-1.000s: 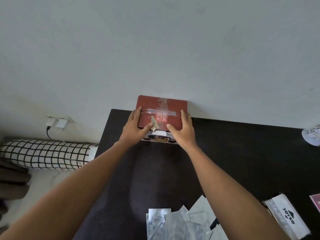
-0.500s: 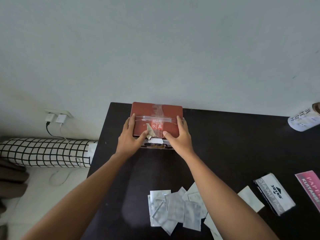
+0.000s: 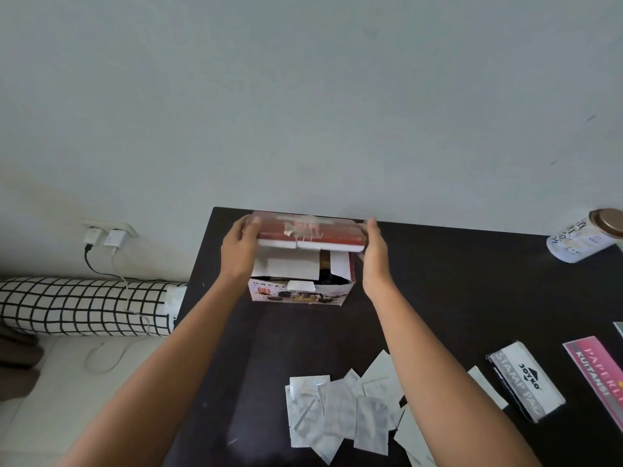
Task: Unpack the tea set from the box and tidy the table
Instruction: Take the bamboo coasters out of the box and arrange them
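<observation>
The tea set box, red and white with a picture of a teapot on its front, stands at the far left of the black table against the wall. Its red lid flap with torn clear tape is lifted up and back. My left hand grips the lid's left end and my right hand grips its right end. Inside I see white inner flaps and a dark gap; the contents are hidden.
Several silver foil sachets lie in a heap at the near middle. A stamp pad box, a pink receipt book and a white jar on its side sit at the right. A checked bolster and wall chargers lie left of the table.
The lid was flat and shut with both hands on top of it. Now both hands have moved to its ends and swung it up, so the inside of the box shows.
</observation>
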